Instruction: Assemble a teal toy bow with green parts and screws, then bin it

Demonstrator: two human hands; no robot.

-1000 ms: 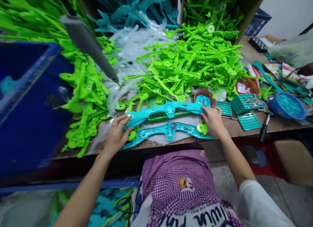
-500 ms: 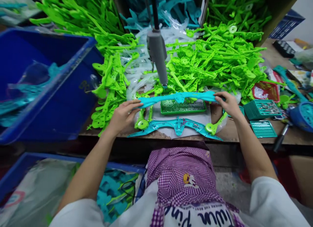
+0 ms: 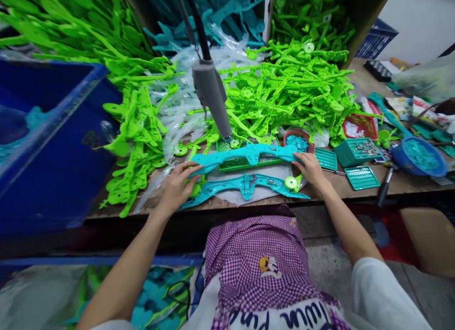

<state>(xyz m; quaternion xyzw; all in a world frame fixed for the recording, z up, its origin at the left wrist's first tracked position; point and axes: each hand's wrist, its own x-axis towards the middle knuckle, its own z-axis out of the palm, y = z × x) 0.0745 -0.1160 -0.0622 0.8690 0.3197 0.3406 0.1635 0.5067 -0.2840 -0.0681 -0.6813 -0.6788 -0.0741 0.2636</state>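
Note:
I hold a long teal bow-shaped plastic shell by its two ends, just above the bench. My left hand grips its left end and my right hand grips its right end. A second teal shell lies below it on a white cloth, with green round-ended parts at its ends. A grey hanging screwdriver points down just behind the held shell. A green tray lies under the shell.
Heaps of bright green plastic parts cover the back of the bench, and teal parts lie behind them. A large blue bin stands at the left. Small teal trays of screws and a blue bowl sit at the right.
The view swung right and back. Both hands kept hold of the teal shell, which came down closer to the lower shell. The hanging screwdriver swung to the left.

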